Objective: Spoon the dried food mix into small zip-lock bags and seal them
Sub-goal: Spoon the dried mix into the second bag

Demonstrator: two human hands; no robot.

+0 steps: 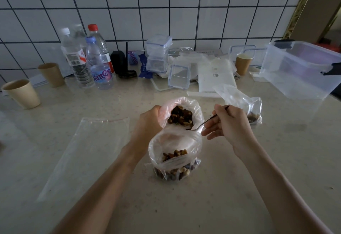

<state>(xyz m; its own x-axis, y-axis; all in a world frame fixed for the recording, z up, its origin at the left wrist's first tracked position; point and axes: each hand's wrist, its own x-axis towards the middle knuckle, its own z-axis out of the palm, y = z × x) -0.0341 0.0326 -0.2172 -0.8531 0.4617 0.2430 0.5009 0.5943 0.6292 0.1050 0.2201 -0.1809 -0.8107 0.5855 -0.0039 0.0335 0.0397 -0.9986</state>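
Observation:
Two open clear bags of brown dried mix stand in the middle of the counter. My left hand (150, 118) grips the left rim of the far bag (197, 110), whose mouth shows the dried mix (180, 117). The near zip-lock bag (174, 161) stands open, partly filled. My right hand (227, 123) holds a metal spoon (204, 123) by its handle; the bowl dips between the two bags. A third small bag (241, 102) with a little mix lies to the right. An empty flat zip-lock bag (86, 152) lies on the left.
Water bottles (88, 62), paper cups (21, 93) (243, 63), small lidded boxes (157, 54) and a white carton (215, 78) crowd the back of the counter by the tiled wall. A large clear storage tub (302, 71) sits at the back right.

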